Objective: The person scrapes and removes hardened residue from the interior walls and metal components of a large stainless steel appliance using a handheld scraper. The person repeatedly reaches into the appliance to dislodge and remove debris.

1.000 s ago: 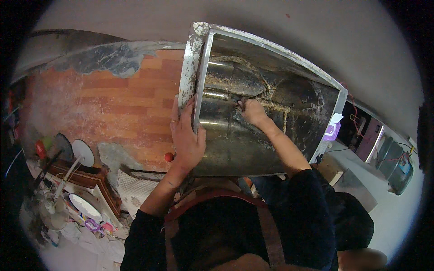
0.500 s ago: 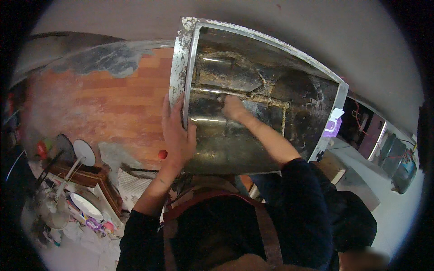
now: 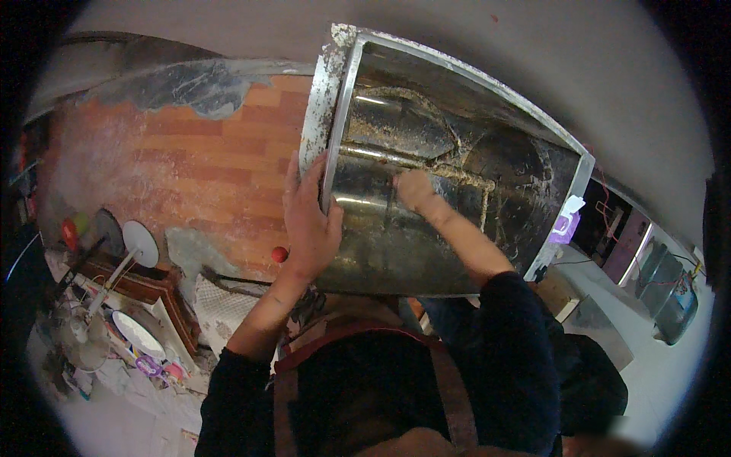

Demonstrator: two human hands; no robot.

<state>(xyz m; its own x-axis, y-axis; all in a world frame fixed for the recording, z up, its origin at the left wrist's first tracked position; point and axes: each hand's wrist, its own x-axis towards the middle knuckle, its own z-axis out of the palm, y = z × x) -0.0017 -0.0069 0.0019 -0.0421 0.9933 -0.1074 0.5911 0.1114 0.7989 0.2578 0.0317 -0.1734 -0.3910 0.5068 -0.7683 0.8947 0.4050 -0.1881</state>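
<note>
An open metal tank [image 3: 407,263] stands before me, with a pale, worn rim and a dark, wet-looking, stained inside. Along its bottom run shiny pipes [image 3: 384,156] and crusty tan deposits [image 3: 468,179]. My left hand [image 3: 308,221] grips the tank's left edge, fingers along the outside and thumb over the inner side. Deep inside, my right hand [image 3: 417,190] is closed in a fist just below the pipe, against the tank's dark bottom. Whatever the fist holds, if anything, is hidden. A purple-and-white packet [image 3: 563,221] sits on the right rim.
Left of the tank lies a wood-pattern floor [image 3: 190,167], dusty, with a small red ball [image 3: 279,254]. A white round plate on a stand [image 3: 141,242] and household clutter are at lower left. A grey-green plastic container [image 3: 674,297] stands at far right.
The tank appears shifted right in view, along with the surroundings. My right fist has moved a little back toward me along the tank's bottom. My left hand keeps its place on the edge.
</note>
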